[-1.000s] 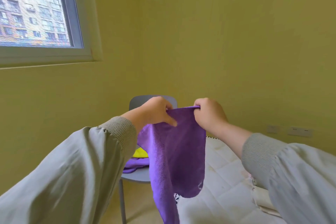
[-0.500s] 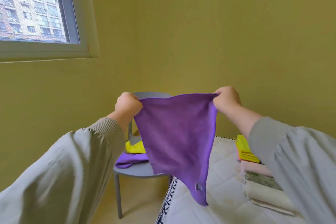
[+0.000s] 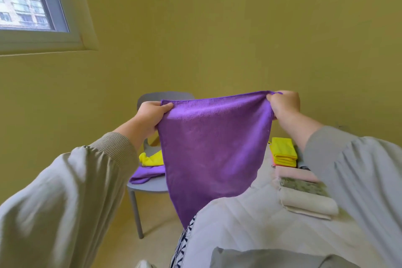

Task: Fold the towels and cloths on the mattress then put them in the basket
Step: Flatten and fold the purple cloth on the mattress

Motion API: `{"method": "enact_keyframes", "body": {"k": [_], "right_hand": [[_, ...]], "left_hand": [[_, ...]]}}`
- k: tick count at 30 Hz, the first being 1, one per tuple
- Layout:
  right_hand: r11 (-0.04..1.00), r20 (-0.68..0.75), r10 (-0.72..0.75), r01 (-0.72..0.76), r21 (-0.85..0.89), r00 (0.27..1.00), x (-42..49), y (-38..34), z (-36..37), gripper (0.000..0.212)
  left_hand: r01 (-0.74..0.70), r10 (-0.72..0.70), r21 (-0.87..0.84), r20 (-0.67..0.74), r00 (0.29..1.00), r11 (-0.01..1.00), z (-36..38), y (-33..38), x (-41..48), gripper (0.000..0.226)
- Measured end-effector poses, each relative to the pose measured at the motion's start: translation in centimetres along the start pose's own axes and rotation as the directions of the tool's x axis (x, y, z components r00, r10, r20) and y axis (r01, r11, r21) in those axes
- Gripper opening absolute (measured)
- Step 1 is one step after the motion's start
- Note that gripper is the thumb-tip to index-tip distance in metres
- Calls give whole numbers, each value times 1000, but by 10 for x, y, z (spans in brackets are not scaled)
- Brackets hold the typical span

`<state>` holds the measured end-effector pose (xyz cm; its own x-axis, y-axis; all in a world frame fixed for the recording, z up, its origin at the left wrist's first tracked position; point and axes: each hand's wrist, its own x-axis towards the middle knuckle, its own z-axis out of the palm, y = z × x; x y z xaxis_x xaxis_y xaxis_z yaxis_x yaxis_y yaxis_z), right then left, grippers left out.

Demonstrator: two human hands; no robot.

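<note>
A purple cloth point(image 3: 213, 148) hangs spread out in the air above the corner of the white mattress point(image 3: 250, 228). My left hand point(image 3: 150, 117) pinches its upper left corner and my right hand point(image 3: 282, 104) pinches its upper right corner, so the top edge is stretched taut. Its lower tip hangs down to the mattress edge. No basket shows in the frame.
A grey chair point(image 3: 150, 187) beside the mattress carries a loose yellow cloth point(image 3: 151, 159) and a purple cloth point(image 3: 145, 175). On the mattress at right lie folded cloths in a row: yellow point(image 3: 282, 154), pink point(image 3: 293, 175), patterned grey point(image 3: 304, 187), cream point(image 3: 309, 204). A window is up left.
My hands have drawn apart, stretching the purple cloth from a bunched strip to a flat sheet. The view has tilted down and shows more of the mattress and the folded cloths.
</note>
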<state>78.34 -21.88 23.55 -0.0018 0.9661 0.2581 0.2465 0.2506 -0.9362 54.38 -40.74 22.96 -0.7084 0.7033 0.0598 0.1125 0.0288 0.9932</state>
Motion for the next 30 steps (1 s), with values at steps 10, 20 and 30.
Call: {"method": "enact_keyframes", "body": {"k": [10,20,30], "right_hand": [[808,91,60,5,-590,994,39,74,10,31],[911,164,323,-260,-321,932,59,212,68,22],[948,218,318,-308,-82,923,96,223,103,18]], "left_hand": [[-147,188,809,45,981,569,40,-64,42,16],[200,-211,346,-8,978,917,105,-187,93,15],[148,-148,14,-18,989,989,151,-216,140,31]]}}
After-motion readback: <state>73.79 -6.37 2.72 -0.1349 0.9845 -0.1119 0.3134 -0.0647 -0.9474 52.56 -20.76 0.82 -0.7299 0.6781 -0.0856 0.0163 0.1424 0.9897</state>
